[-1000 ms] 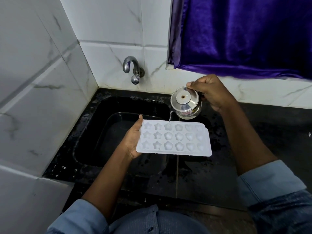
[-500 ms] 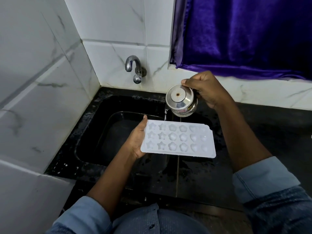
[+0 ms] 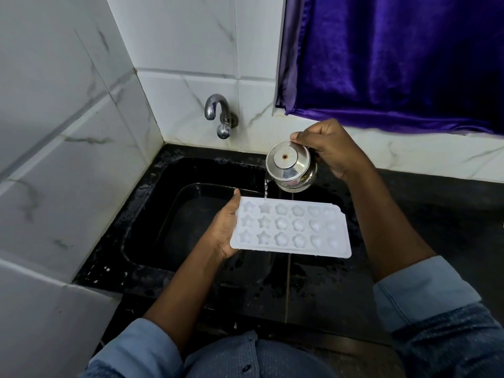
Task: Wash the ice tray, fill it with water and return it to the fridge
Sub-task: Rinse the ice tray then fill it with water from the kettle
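Note:
A white ice tray (image 3: 291, 227) with star, flower and heart moulds is held level over the right part of the black sink (image 3: 152, 214). My left hand (image 3: 222, 230) grips its left short edge, thumb on top. My right hand (image 3: 330, 148) holds a small steel pot (image 3: 290, 166) tipped toward the tray, its base facing the camera. A thin stream of water (image 3: 265, 189) falls from the pot's rim into a star mould in the tray's far row.
A steel tap (image 3: 219, 115) juts from the tiled back wall, no water running from it. Black wet countertop (image 3: 450, 214) extends to the right. A purple curtain (image 3: 395, 58) hangs above it. White marble tiles (image 3: 54, 132) close off the left side.
The pot and its stream have shifted left along the tray's far row, from a flower mould to a star mould. The tray stays held in place.

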Tool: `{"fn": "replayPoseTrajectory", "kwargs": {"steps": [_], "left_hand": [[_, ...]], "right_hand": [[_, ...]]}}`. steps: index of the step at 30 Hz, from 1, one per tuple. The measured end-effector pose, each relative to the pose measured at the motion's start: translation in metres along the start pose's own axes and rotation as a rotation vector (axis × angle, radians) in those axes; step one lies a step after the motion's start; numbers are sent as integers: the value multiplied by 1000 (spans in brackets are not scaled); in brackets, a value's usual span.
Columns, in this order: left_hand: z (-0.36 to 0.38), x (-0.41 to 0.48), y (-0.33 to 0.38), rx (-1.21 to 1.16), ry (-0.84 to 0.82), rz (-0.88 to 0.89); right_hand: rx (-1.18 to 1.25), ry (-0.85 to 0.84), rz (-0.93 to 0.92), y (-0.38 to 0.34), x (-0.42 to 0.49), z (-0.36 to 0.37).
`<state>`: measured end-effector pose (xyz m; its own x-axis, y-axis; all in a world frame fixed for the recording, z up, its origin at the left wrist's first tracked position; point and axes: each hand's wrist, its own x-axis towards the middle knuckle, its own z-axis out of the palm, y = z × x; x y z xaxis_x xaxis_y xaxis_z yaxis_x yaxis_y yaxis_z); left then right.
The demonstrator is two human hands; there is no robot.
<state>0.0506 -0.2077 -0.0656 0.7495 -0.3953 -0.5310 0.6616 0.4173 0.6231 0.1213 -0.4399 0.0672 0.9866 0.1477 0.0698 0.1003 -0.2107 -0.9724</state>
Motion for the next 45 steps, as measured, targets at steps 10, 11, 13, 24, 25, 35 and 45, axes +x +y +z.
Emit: {"fn": "replayPoseTrajectory", "kwargs": {"steps": [10, 11, 13, 24, 25, 35, 45], "left_hand": [[-2, 8, -2, 10, 3, 9], [-3, 8, -2, 11, 7, 10], [-4, 9, -2, 12, 17, 11], [-10, 13, -3, 9, 42, 2], [-11, 14, -3, 9, 43, 2], [-12, 15, 1, 7, 49, 21], [-8, 21, 6, -20, 65, 37]], "right_hand": [[3, -17, -1, -10, 3, 13], [8, -19, -1, -11, 4, 15], [17, -22, -1, -13, 4, 19], [15, -25, -11, -26, 9, 31], [17, -26, -9, -27, 9, 31], [14, -31, -14, -30, 12, 31], [-22, -56, -41, -25, 16, 35]]}}
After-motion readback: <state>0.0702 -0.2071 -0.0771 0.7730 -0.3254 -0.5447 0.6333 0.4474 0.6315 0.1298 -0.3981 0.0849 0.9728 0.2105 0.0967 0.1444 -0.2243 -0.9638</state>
